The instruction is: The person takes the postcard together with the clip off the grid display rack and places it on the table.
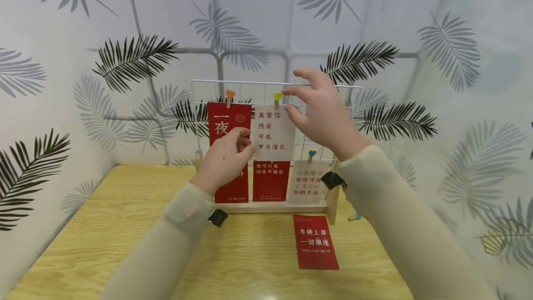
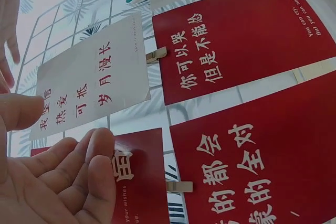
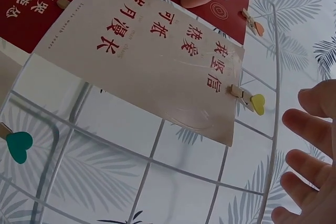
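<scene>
A white card with red writing (image 1: 272, 128) hangs upright on a white wire grid rack (image 1: 241, 81), held by a wooden clip with a yellow heart (image 1: 277, 97). My right hand (image 1: 326, 112) is beside that clip with fingers spread apart; the right wrist view shows a gap between the fingers and the clip (image 3: 256, 103). My left hand (image 1: 226, 159) is in front of a tall red card (image 1: 232, 193) at the left, its fingers loosely bent. Nothing shows between its thumb and fingers (image 2: 100, 169) in the left wrist view. An orange heart clip (image 1: 230, 95) tops the left red column.
Below the white card hangs another red card (image 1: 270, 189). A pale card (image 1: 308, 175) under a teal heart clip (image 1: 312, 154) hangs lower right. On the wooden table (image 1: 250, 253) lie a red card (image 1: 315, 242) and a loose teal clip (image 1: 355, 217). A leaf-patterned wall stands behind.
</scene>
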